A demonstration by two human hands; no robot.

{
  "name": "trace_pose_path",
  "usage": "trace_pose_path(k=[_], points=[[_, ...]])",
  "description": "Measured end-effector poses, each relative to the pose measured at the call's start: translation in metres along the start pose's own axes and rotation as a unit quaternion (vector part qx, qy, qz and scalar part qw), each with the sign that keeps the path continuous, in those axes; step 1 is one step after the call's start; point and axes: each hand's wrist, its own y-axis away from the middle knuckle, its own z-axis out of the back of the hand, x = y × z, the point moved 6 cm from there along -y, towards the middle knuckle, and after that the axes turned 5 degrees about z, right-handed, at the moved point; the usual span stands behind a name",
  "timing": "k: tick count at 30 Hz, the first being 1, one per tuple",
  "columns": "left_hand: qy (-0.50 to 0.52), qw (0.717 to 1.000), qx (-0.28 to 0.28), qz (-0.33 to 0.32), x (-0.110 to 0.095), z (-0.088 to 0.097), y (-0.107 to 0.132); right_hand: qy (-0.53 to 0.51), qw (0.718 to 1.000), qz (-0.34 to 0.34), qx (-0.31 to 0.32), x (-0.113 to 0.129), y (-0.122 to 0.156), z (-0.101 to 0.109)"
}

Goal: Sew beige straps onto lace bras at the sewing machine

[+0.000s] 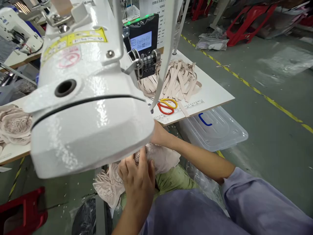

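A beige lace bra [109, 187] hangs over the lap below the white sewing machine head [93, 130]. My left hand [137, 173] presses its bent fingers onto the lace, gripping it against the work under the machine; the fingertips are partly covered. Just beyond it, my right hand [158, 133] reaches in beside the machine head at the far edge of the pale fabric. Its fingers are hidden behind the machine, so their hold does not show. The needle area is also out of sight.
Scissors [167, 106] with red and yellow handles lie on the white table [215, 94] near a heap of beige straps [178, 78]. A control screen [141, 42] stands behind the machine. Lace pieces [16, 125] lie left. A clear lidded box [217, 130] sits below the table.
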Motion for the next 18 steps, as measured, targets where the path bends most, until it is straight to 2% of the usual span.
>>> trace_pose_path(k=[9, 18], points=[[0.002, 1.000, 0.003, -0.004, -0.0008, -0.0050, -0.0016, 0.021, 1.000, 0.011, 0.011, 0.0008, -0.0039, 0.0017], [0.001, 1.000, -0.003, -0.008, -0.0040, -0.0070, -0.0028, -0.006, 1.000, 0.003, 0.012, -0.0008, -0.0045, 0.0004]])
